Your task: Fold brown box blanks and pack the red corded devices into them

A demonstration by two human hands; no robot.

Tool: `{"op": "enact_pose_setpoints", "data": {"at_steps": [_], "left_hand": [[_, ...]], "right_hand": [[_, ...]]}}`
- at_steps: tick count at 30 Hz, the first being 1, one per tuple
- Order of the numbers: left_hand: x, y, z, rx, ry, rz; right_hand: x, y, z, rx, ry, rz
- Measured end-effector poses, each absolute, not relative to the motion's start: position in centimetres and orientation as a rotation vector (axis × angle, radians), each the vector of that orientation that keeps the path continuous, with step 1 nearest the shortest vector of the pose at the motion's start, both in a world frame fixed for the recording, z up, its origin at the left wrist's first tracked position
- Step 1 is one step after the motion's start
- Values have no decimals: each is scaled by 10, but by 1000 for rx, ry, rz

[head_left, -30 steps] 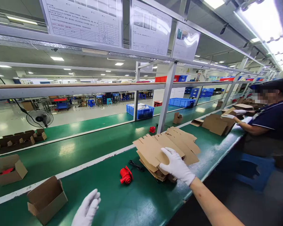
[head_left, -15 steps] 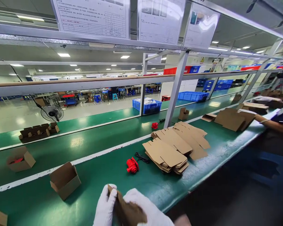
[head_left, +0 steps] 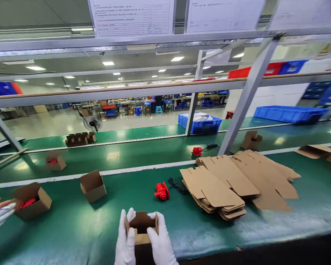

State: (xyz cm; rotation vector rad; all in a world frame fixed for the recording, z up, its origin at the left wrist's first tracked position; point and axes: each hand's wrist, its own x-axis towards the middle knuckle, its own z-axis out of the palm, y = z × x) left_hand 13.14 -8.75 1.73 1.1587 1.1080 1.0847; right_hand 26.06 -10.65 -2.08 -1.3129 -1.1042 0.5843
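Carton (head_left: pixel 142 239): small, brown cardboard, its visible faces plain
Mouth: open and facing up, showing a shaded inside
Back and sides: walls standing, the side edges partly hidden by the hold
Front: a paler band of board below the opening (beneath it the cardboard falls into shadow)
Pose: roughly upright, between the left grip (head_left: pixel 126 241) and the right grip (head_left: pixel 162 243)
Place: at the worktop's (head_left: pixel 63 235) near side, lower end out of view; contact with the surface cannot be told

Ceiling lights (head_left: pixel 177 59) shine above a pale, glossy floor (head_left: pixel 56 120) with a fan (head_left: pixel 92 123) and blue stools (head_left: pixel 138 111)
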Motion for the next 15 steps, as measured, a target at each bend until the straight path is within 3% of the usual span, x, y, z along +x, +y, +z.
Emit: {"op": "enact_pose_setpoints", "data": {"at_steps": [7,10,15], "left_hand": [[116,-102,39,1246,1284,1085],[111,-97,38,1389,1267,1061],[101,-86,12,1650,1036,1091]], "right_hand": [[280,-113,-43,-1117,-1525,299],[297,-115,-26,-931,-1780,150],[305,-111,14,-913,-1910,203]]}}
